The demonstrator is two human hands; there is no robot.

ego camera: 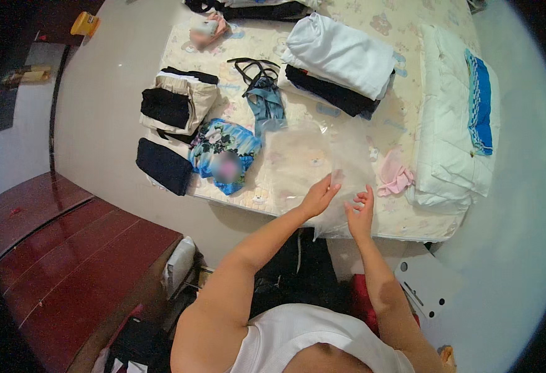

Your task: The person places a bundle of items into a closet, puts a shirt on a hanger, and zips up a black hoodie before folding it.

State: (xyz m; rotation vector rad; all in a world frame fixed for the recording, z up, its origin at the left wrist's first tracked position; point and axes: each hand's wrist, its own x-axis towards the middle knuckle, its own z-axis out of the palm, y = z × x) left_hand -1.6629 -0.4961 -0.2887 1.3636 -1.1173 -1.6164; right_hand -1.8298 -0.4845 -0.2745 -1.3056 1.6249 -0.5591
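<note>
A clear plastic bag (296, 161) lies spread across the near part of the bed, its lower edge hanging at the mattress rim. The fingers of my left hand (318, 198) pinch a fold of its film. Against the bag's right side, my right hand (360, 212) has its thumb and index finger apart, with the other fingers loosely curled. A blue floral garment (221, 144) rests left of the bag. Beyond the bag is a grey-blue garment with black straps (266, 100). A crumpled pink cloth (394, 175) sits right of my right hand.
Folded white clothing (338, 49) tops a dark stack (331, 91). Beige shorts (203, 100) and a folded dark garment (163, 165) line the left edge of the patterned mattress (259, 198). A white quilt (445, 116) lies right. Dark red furniture (77, 252) stands left.
</note>
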